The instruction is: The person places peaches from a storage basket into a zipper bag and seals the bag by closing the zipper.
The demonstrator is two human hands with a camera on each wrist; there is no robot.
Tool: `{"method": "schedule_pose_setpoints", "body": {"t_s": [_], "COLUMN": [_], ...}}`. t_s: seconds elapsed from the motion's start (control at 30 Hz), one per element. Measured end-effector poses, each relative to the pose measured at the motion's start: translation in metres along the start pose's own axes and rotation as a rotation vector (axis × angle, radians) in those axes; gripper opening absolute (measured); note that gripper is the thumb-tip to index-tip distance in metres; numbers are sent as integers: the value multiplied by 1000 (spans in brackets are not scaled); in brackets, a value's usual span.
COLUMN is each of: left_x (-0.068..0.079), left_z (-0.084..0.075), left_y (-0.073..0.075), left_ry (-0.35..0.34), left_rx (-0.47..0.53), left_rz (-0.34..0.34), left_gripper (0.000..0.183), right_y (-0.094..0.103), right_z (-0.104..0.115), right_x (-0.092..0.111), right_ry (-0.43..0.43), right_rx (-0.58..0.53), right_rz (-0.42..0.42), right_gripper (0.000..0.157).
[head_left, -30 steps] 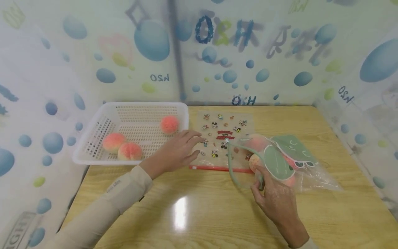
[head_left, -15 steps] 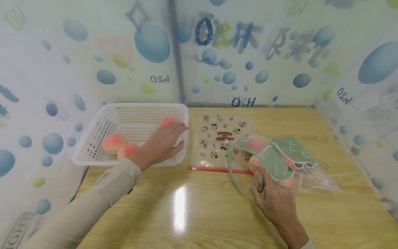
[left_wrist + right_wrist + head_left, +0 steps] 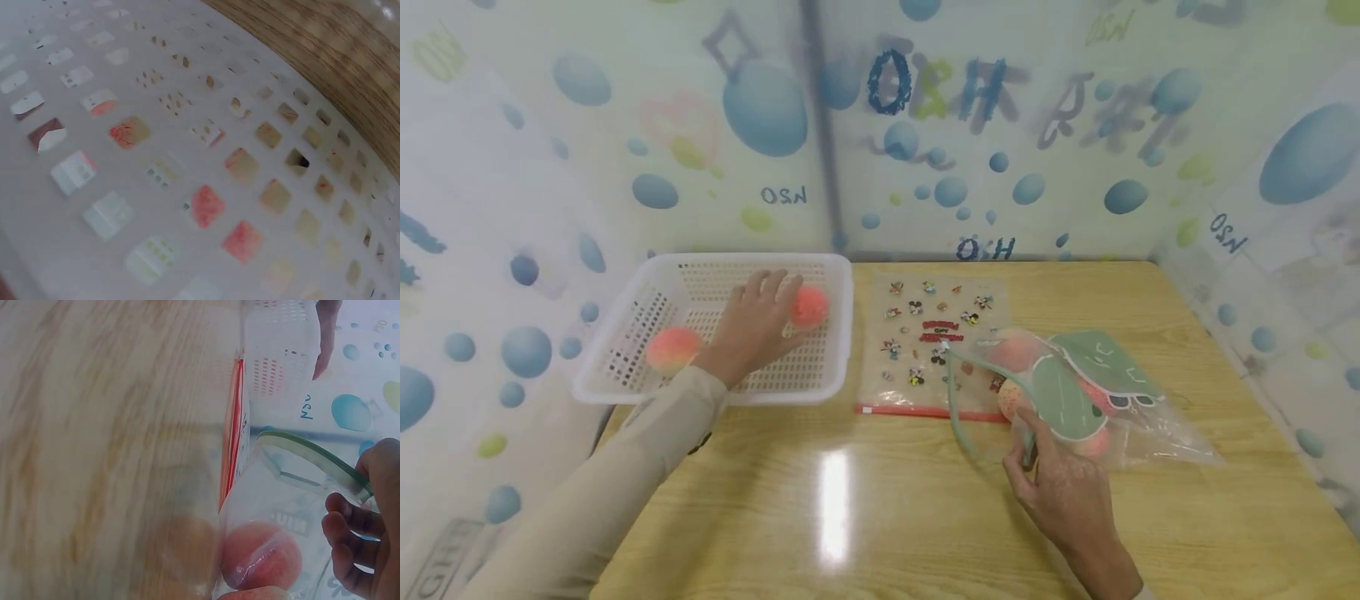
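Observation:
My left hand (image 3: 754, 327) reaches into the white plastic basket (image 3: 797, 371), fingers spread and mostly straight. One fuzzy pink peach (image 3: 812, 307) lies just right of its fingertips; another pinkish-yellow peach (image 3: 672, 348) sits left of the wrist. A third peach seen earlier is hidden by this hand, so contact with it cannot be seen. My right hand (image 3: 1069, 496) pinches the edge of a clear zip bag (image 3: 1070, 398) with green print and a green zip strip. The bag lies on the table with several peaches inside. In the right wrist view, its green strip (image 3: 319, 456) meets my fingers above a bagged peach (image 3: 262, 555).
A flat transparent bag (image 3: 917, 337) with cartoon prints and a red zip strip (image 3: 917, 412) lies between the basket and the green bag, partly under the latter. The wooden table (image 3: 910, 517) backs onto a patterned curtain (image 3: 925, 225). Basket holes (image 3: 206, 206) fill the left wrist view.
My left hand has moved left from above the cartoon bag, over the basket's right side, into its middle, covering the front-middle peach. The right hand keeps its pinch on the zip bag.

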State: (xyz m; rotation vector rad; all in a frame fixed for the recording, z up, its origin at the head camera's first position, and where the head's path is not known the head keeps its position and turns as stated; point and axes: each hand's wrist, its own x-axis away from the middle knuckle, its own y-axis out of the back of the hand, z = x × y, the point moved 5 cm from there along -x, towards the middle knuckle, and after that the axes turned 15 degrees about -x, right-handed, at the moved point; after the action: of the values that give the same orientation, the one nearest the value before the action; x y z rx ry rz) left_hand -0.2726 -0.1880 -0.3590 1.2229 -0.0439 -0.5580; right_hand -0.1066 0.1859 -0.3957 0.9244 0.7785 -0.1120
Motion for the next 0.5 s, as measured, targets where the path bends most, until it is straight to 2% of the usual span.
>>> {"method": "schedule_pose_setpoints", "body": {"t_s": [0.27, 0.43, 0.5], "left_x": [-10, -14, -16], "left_z": [-3, -8, -10], "left_y": [-14, -27, -30], "left_ry": [-48, -64, -57], "left_rx": [-115, -95, -66], "left_rz": [44, 147, 158], "left_gripper": [86, 83, 81], "right_y": [0, 0, 0], "right_z": [0, -1, -1], "right_x": [2, 3, 3], "right_ry": [14, 13, 16], "right_rx": [4, 8, 0], "right_rz": [-20, -31, -40], "right_gripper": [46, 47, 46]}}
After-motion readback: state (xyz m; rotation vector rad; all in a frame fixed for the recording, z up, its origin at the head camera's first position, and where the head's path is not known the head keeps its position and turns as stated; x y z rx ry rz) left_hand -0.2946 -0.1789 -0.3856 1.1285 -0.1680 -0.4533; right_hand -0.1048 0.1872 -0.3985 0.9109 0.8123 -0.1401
